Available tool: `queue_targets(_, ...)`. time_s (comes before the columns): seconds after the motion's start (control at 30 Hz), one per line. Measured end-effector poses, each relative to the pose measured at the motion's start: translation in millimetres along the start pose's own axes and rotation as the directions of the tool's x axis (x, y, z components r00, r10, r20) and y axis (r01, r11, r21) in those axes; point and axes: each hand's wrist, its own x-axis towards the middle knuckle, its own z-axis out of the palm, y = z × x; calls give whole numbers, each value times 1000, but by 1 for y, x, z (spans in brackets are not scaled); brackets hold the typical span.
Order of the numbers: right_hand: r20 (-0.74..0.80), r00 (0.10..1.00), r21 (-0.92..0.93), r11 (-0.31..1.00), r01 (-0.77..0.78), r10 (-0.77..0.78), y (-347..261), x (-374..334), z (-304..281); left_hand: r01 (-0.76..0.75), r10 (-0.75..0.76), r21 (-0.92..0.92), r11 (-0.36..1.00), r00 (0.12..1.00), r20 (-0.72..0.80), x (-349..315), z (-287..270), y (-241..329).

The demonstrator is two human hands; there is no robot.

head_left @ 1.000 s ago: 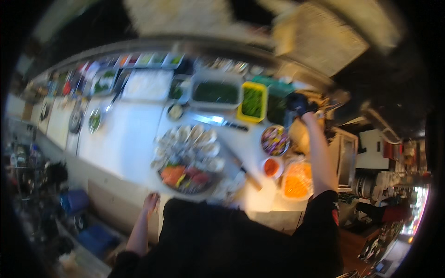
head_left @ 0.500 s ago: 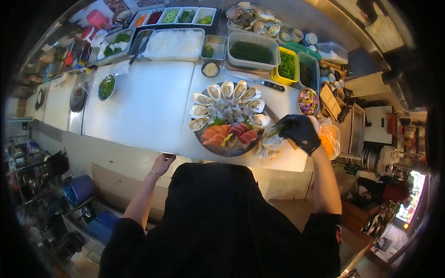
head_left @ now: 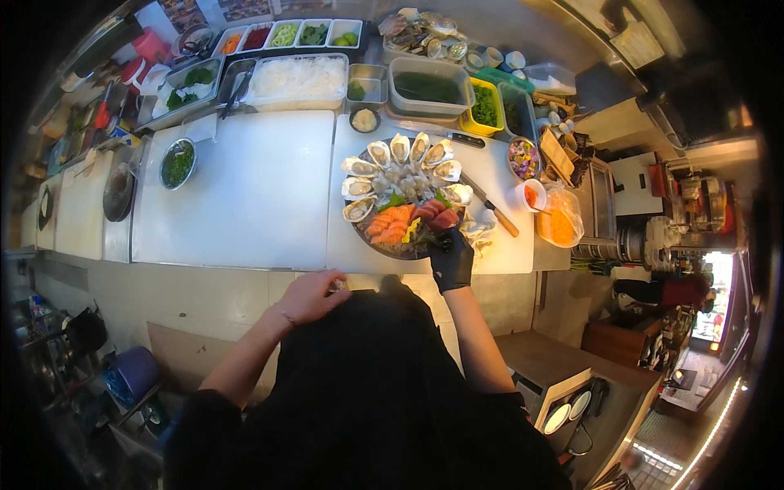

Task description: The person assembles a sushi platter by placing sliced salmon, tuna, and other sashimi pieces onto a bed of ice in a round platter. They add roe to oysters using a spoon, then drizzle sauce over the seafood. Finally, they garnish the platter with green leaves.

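A round dark platter [head_left: 382, 247] carries an arc of opened oysters [head_left: 399, 149], a pale translucent mound [head_left: 410, 184], orange salmon slices [head_left: 390, 224] and red fish slices [head_left: 434, 214]. At its near right rim, beside the red slices, is my right hand [head_left: 452, 261] in a black glove. Its fingers are drawn together; what they hold is hidden. My bare left hand [head_left: 314, 297] is curled at the counter's front edge, by my apron, with something small and unclear at its fingertips. A wooden-handled knife [head_left: 500, 217] and a crumpled whitish cloth [head_left: 483, 233] lie right of the platter.
A black-handled knife [head_left: 467, 140] lies behind the platter. A bowl of greens [head_left: 178, 163] sits on the left white board [head_left: 237, 196]. Containers line the back, including a yellow tub [head_left: 483, 110]. Right stand a flower bowl [head_left: 523, 158], white cup [head_left: 529, 196] and orange-filled bag [head_left: 560, 217].
My right hand has moved left and nearer, from above the cloth to the platter's rim. The left hand has shifted right along the counter edge. The wooden knife handle and white cup are now uncovered.
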Motion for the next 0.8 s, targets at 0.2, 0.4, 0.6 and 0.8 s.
queue_targets(0.2,-73,990,71,990,122,-117,4,-12,0,-426,518,296,855,727,-451,67,31,103)
queue_targets(0.4,-34,999,61,998,35,-33,6,-16,8,-342,608,538,771,647,-460,126,69,109)
queue_targets(0.6,-270,954,133,986,-98,131,81,24,-46,-349,662,604,717,614,-430,151,71,108)
queue_targets(0.8,-143,964,-408,874,-263,224,181,68,-105,-343,592,519,783,667,-452,128,58,139)
